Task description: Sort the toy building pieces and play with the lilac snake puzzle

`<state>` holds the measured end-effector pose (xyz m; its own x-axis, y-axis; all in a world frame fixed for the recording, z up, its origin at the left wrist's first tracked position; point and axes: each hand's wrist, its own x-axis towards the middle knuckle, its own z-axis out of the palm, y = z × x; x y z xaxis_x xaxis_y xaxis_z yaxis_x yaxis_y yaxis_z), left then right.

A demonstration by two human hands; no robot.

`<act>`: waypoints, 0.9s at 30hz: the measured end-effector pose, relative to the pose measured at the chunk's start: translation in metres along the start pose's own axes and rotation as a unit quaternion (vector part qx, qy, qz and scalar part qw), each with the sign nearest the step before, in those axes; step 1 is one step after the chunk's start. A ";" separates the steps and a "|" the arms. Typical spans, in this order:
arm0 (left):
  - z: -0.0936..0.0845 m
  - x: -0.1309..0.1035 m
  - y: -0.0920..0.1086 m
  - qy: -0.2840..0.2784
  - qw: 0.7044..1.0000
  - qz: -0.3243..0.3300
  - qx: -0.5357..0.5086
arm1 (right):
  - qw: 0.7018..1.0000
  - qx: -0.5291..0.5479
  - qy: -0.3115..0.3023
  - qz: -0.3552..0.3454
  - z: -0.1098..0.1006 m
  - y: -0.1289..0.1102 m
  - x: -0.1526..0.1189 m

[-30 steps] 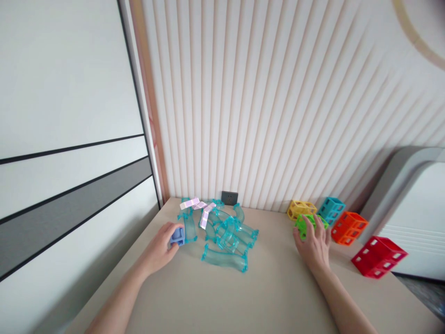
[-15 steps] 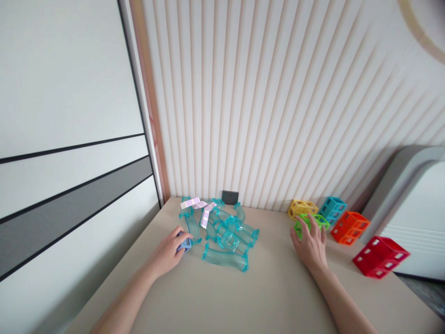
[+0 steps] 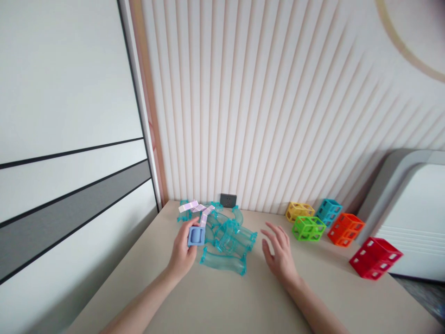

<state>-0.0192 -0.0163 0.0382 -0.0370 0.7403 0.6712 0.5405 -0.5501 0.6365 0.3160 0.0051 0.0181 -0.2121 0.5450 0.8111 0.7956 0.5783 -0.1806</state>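
My left hand (image 3: pixel 184 248) grips a small blue square block (image 3: pixel 196 236) with a rounded hollow in its face, at the left edge of a pile of clear teal track pieces (image 3: pixel 229 236). My right hand (image 3: pixel 280 253) has its fingers apart and holds nothing; it is over the table, just right of the pile. A curved teal track piece (image 3: pixel 223 262) lies in front of the others. Farther right stands a green open-frame block (image 3: pixel 308 228), nearest of the coloured frames to my right hand.
Behind the green block are a yellow frame (image 3: pixel 299 211) and a blue one (image 3: pixel 328 212). An orange frame (image 3: pixel 346 229) and a red frame (image 3: pixel 374 258) stand farther right. Pale lilac pieces (image 3: pixel 189 206) lie on the pile. A socket (image 3: pixel 228 200) sits on the ribbed wall.
My left hand has moved right with the blue block and turned it to face me. My right hand has moved left, away from the green frame, which stands where it was.
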 end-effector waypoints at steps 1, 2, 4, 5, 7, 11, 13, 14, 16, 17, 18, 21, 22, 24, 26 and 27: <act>0.010 0.000 0.009 -0.019 0.999 0.021 -0.019 | 0.999 0.030 -0.017 -0.009 0.004 -0.018 -0.002; 0.021 -0.001 0.018 -0.033 0.998 0.037 -0.036 | 0.997 0.061 -0.039 -0.010 0.008 -0.036 -0.004; 0.039 -0.007 0.032 -0.042 0.996 0.050 -0.064 | 0.989 0.123 -0.079 0.002 0.012 -0.068 -0.011; 0.046 -0.012 0.037 -0.040 0.995 0.054 -0.079 | 0.983 0.152 -0.098 0.015 0.013 -0.082 -0.015; 0.056 -0.023 0.042 -0.040 0.992 0.055 -0.106 | 0.969 0.211 -0.121 0.043 0.014 -0.100 -0.022; 0.061 -0.038 0.041 -0.070 0.987 0.076 -0.119 | 0.955 0.269 -0.107 0.066 0.013 -0.110 -0.025; 0.060 -0.039 0.040 -0.090 0.986 0.088 -0.109 | 0.955 0.269 -0.099 0.071 0.012 -0.106 -0.020; 0.060 -0.039 0.039 -0.096 0.986 0.092 -0.104 | 0.954 0.272 -0.101 0.074 0.011 -0.104 -0.017; 0.060 -0.037 0.039 -0.098 0.986 0.095 -0.093 | 0.948 0.288 -0.113 0.080 0.010 -0.101 -0.012; 0.060 -0.036 0.039 -0.094 0.987 0.096 -0.089 | 0.944 0.296 -0.114 0.085 0.009 -0.099 -0.011; 0.060 -0.035 0.038 -0.085 0.988 0.095 -0.087 | 0.941 0.305 -0.111 0.093 0.009 -0.098 -0.010; 0.060 -0.035 0.037 -0.048 0.991 0.074 -0.096 | 0.937 0.315 -0.082 0.124 0.011 -0.096 -0.014; 0.060 -0.034 0.036 -0.043 0.992 0.062 -0.103 | 0.936 0.316 -0.075 0.134 0.013 -0.095 -0.015; 0.058 -0.034 0.035 -0.045 0.992 0.036 -0.112 | 0.934 0.316 -0.071 0.152 0.015 -0.094 -0.017; 0.056 -0.032 0.036 -0.060 0.992 0.020 -0.108 | 0.932 0.315 -0.074 0.167 0.015 -0.093 -0.017; 0.055 -0.031 0.037 -0.065 0.992 0.018 -0.104 | 0.930 0.315 -0.081 0.170 0.014 -0.092 -0.016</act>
<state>0.0476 -0.0385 0.0199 0.0943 0.7551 0.6488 0.3537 -0.6346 0.6871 0.2378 -0.0481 0.0139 -0.1313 0.8163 0.5625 0.3522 0.5688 -0.7433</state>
